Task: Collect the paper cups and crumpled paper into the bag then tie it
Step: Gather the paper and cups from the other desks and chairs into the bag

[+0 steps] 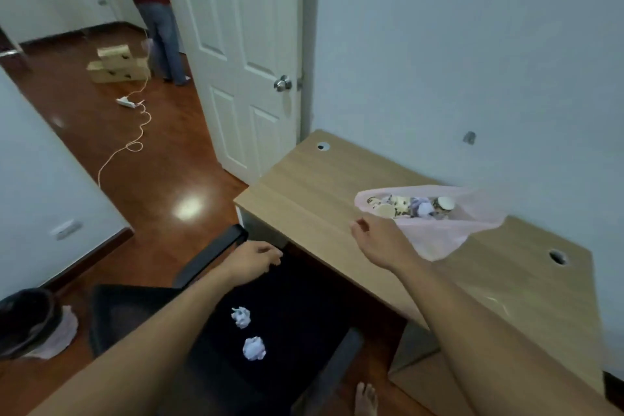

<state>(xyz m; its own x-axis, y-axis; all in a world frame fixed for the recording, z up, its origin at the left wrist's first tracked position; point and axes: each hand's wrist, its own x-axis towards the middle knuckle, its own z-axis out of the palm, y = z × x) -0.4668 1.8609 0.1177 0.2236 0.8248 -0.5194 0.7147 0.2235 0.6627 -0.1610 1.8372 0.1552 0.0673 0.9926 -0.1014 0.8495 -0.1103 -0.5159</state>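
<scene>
Pink bag (pixel 439 236) of paper cups (pixel 398 206) by desk's (pixel 304 186) back edge; left hand (pixel 253 258), right hand (pixel 378 243) relaxed, empty; crumpled papers (pixel 241 317) on chair (pixel 304 297).

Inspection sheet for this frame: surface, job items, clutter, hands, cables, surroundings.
Surface: wooden desk, carries pink bag.
Job's things: pink bag open, cups and crumpled paper inside; upper paper ball and lower paper ball on chair seat.
Clutter: nothing seen.
Hands: left hand over chair, holding nothing; right hand at bag's edge, grip unclear.
Cables: power strip and cord on floor.
Surroundings: door, standing person, boxes, bin.
</scene>
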